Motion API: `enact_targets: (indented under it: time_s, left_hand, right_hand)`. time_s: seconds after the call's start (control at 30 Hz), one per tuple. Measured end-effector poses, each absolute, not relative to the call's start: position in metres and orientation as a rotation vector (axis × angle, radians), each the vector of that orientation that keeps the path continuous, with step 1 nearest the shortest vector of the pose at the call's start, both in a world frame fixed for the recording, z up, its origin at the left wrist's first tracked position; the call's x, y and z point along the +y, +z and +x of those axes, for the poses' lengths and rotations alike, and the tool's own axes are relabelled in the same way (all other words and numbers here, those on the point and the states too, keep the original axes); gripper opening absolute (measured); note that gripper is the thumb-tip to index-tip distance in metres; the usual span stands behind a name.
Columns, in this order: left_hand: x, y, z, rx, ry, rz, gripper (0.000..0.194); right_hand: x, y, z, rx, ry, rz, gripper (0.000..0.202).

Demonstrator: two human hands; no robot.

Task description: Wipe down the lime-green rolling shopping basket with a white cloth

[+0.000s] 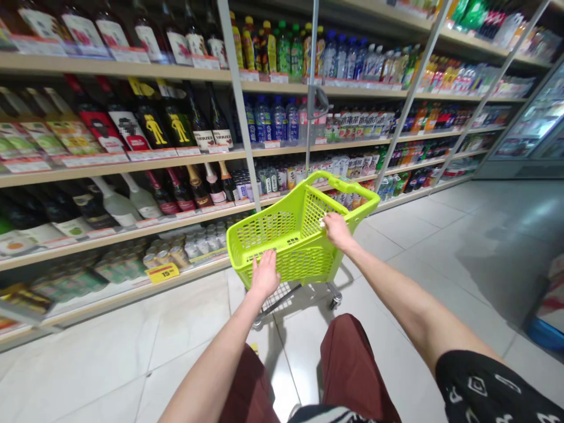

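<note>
A lime-green plastic shopping cart (282, 267) stands on the floor in front of me, its basket bare inside. My left hand (265, 275) rests on the near side rim, fingers stretched over the edge rather than wrapped round it. Farther right, near the handle end, my right hand (337, 231) is closed at the same rim. Between its fingers a small crumpled white tissue (323, 223) pokes out, mostly hidden by the hand. The cart's handle (368, 202) rises at the right, untouched by either hand.
Shelves of bottles and cans (176, 202) run along the far side, close behind the cart. A yellow price tag (162, 272) hangs from the lowest shelf. White floor tiles (189, 317) lie around the cart. A glass-fronted fridge (529, 138) stands at the far right.
</note>
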State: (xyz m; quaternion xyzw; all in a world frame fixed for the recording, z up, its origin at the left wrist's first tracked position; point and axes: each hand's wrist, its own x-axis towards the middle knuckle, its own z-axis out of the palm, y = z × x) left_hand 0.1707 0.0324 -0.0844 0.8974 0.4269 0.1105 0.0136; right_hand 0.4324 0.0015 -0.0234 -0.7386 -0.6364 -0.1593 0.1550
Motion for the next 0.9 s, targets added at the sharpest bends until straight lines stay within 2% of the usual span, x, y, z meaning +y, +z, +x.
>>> enact_targets:
  time_s: [0.13,0.23,0.47,0.6,0.67,0.77,0.9]
  left_hand:
    - [0.026,-0.087,0.173,1.319,0.361,2.842,0.064]
    - [0.025,-0.089,0.171,1.313,0.372,2.875,0.064]
    - [0.02,-0.088,0.172,1.322,0.415,2.848,0.062]
    - [0.016,-0.083,0.176,1.329,0.409,2.804,0.059]
    - [0.014,-0.08,0.178,1.331,0.423,2.762,0.059]
    - [0.011,-0.078,0.183,1.205,0.602,2.731,0.062]
    - [0.016,-0.081,0.19,0.951,0.86,2.688,0.071]
  right_hand:
    - [0.004,-0.05,0.388,-2.057,-0.419,-1.941,0.021]
    - [0.001,-0.051,0.396,-2.144,-0.422,-1.843,0.023]
    - [-0.013,-0.032,0.446,-1.742,-0.533,-2.056,0.03]
    - [-0.004,-0.055,0.395,-1.95,-0.323,-1.873,0.028]
    - [0.001,-0.066,0.364,-1.953,-0.208,-1.756,0.034]
    - [0.005,-0.073,0.327,-1.758,0.01,-1.72,0.05]
    - [0.005,-0.069,0.298,-1.449,0.473,-1.61,0.054]
